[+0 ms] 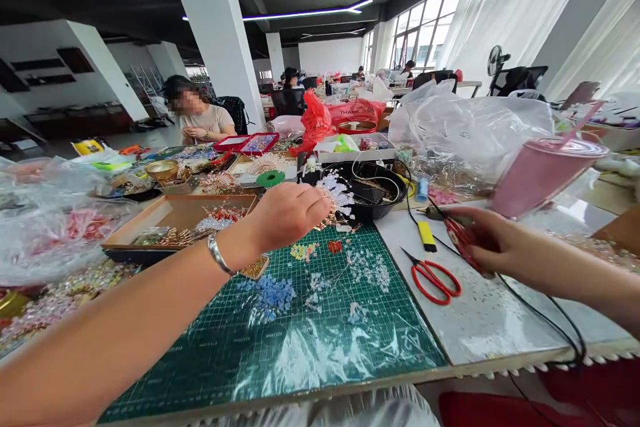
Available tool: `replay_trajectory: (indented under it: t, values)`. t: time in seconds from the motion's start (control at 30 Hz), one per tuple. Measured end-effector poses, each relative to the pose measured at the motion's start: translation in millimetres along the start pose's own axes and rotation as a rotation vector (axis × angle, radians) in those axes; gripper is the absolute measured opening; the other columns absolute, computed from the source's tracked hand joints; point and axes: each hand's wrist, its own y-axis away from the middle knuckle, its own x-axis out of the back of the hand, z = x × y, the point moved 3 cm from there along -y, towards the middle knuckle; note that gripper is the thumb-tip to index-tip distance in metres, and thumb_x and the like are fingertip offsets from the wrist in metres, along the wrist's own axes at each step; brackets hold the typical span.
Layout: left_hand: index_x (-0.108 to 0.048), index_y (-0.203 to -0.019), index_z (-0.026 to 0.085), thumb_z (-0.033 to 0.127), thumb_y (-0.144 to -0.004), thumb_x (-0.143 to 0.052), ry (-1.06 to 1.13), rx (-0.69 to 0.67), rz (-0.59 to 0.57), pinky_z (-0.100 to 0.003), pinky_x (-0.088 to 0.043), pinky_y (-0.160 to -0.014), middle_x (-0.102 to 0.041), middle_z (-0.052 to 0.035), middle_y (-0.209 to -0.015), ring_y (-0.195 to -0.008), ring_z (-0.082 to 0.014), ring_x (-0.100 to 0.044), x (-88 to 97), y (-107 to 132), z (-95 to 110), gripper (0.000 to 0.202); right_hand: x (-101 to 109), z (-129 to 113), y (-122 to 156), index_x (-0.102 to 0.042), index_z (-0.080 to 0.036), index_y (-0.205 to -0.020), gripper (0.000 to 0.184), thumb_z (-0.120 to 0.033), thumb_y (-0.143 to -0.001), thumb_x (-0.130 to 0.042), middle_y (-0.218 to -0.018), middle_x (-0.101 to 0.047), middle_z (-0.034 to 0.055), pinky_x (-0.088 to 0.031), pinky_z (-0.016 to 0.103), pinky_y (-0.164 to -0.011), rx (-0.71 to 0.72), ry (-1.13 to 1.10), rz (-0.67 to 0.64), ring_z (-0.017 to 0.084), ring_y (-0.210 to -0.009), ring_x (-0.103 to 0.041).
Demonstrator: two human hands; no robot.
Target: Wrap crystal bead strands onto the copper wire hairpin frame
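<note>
My left hand [290,215], with a silver bangle at the wrist, is raised above the green cutting mat [210,360]. Its fingers are closed around a beaded flower ornament [337,192] with pale translucent petals and small pearl-tipped sprays. My right hand [487,240] is wrapped round a red glue gun [461,240], its dark nozzle pointing left and a black cord trailing from it. Red-handled scissors [435,282] lie just below, beside a yellow-and-black lighter [427,236]. Blue petals [273,295], clear petals [369,268], yellow flowers [303,252] and red beads [335,247] are scattered on the mat.
A box of beaded sprays [173,213] stands left, near plastic bags [55,227]. Behind the ornament is a black bowl [375,203]. A pink lidded cup [547,177] stands right, with a big clear bag [470,127] behind. A co-worker [207,117] sits across the table.
</note>
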Motion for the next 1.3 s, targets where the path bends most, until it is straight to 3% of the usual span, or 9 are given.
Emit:
replay_trajectory:
  t: [0.07,0.1,0.2,0.3,0.5,0.77,0.97,1.17,1.3]
  values:
    - [-0.066,-0.102,0.019,0.022,-0.095,-0.036,-0.007,-0.048,-0.025,-0.035,-0.043,-0.069,-0.07,-0.0099,-0.094,-0.083,-0.02,-0.06,-11.9,-13,-8,0.031,-2,-28,-26,-0.058,-0.028,-0.118,0.049,-0.049,-0.075,-0.067,-0.055,-0.057,0.0018,-0.032,0.032,-0.042,0.013,0.071,-0.085,0.015,-0.043,-0.046]
    - [-0.066,-0.103,0.018,0.021,-0.095,-0.035,-0.014,-0.071,-0.032,-0.035,-0.042,-0.069,-0.069,-0.0102,-0.094,-0.084,-0.0201,-0.059,-17.7,-18,-11,0.032,-6,-43,-38,-0.061,-0.028,-0.112,0.049,-0.053,-0.071,-0.069,-0.064,-0.061,0.0044,-0.036,0.033,-0.05,0.045,0.129,-0.125,0.018,-0.052,-0.051]
    - [-0.064,-0.104,0.017,0.02,-0.096,-0.032,-0.061,-0.15,-0.04,-0.036,-0.042,-0.069,-0.068,-0.0111,-0.096,-0.084,-0.0207,-0.058,-33.5,-29,-21,0.033,-27,-79,-70,-0.061,-0.027,-0.106,0.056,-0.072,-0.073,-0.054,-0.069,-0.063,0.0068,-0.031,0.034,-0.053,0.178,0.509,-0.196,0.023,-0.059,-0.054]
    - [-0.064,-0.104,0.016,0.018,-0.096,-0.031,-0.081,-0.176,-0.044,-0.036,-0.042,-0.07,-0.067,-0.0111,-0.096,-0.084,-0.0205,-0.058,-46.7,-34,-29,0.034,-49,-92,-94,-0.061,-0.025,-0.099,0.061,-0.078,-0.075,-0.043,-0.067,-0.063,0.0086,-0.024,0.031,-0.049,0.195,0.652,-0.197,0.023,-0.055,-0.052]
    - [-0.063,-0.103,0.015,0.015,-0.095,-0.03,-0.118,-0.223,-0.066,-0.035,-0.041,-0.07,-0.067,-0.0119,-0.1,-0.086,-0.0201,-0.058,-67.2,-38,-40,0.034,-70,-85,-120,-0.061,-0.024,-0.09,0.064,-0.082,-0.071,-0.043,-0.061,-0.059,0.0079,-0.018,0.029,-0.046,0.173,0.711,-0.215,0.019,-0.048,-0.046]
    - [-0.062,-0.099,0.012,0.013,-0.094,-0.029,-0.064,-0.261,-0.106,-0.036,-0.039,-0.069,-0.066,-0.0137,-0.095,-0.085,-0.0227,-0.058,-91.5,-56,-55,0.033,-73,-72,-142,-0.061,-0.023,-0.084,0.052,-0.073,-0.075,-0.049,-0.053,-0.05,0.0039,-0.018,0.03,-0.05,0.225,0.736,-0.231,0.014,-0.044,-0.035]
    - [-0.063,-0.09,0.013,0.012,-0.091,-0.032,0.068,-0.244,-0.136,-0.037,-0.037,-0.068,-0.065,-0.012,-0.087,-0.081,-0.0216,-0.055,-108.4,-81,-64,0.031,-71,-59,-161,-0.063,-0.02,-0.084,0.046,-0.064,-0.08,-0.051,-0.053,-0.052,0.004,-0.021,0.03,-0.051,0.238,0.74,-0.29,0.015,-0.046,-0.043]
    - [-0.061,-0.082,0.016,0.014,-0.085,-0.042,0.295,-0.061,-0.09,-0.036,-0.037,-0.072,-0.063,-0.0095,-0.084,-0.082,-0.0208,-0.054,-118.1,-93,-65,0.019,-65,-45,-172,-0.062,-0.017,-0.095,0.05,-0.063,-0.083,-0.046,-0.067,-0.062,0.0095,-0.026,0.031,-0.053,0.187,0.779,-0.316,0.022,-0.06,-0.056]
    - [-0.058,-0.078,0.017,0.023,-0.085,-0.05,0.496,0.225,0.017,-0.035,-0.037,-0.073,-0.061,-0.008,-0.084,-0.082,-0.02,-0.053,-103.6,-87,-64,0.012,-40,-24,-152,-0.06,-0.016,-0.1,0.058,-0.068,-0.084,-0.04,-0.071,-0.061,0.0065,-0.034,0.031,-0.056,0.032,0.78,-0.244,0.018,-0.061,-0.054]
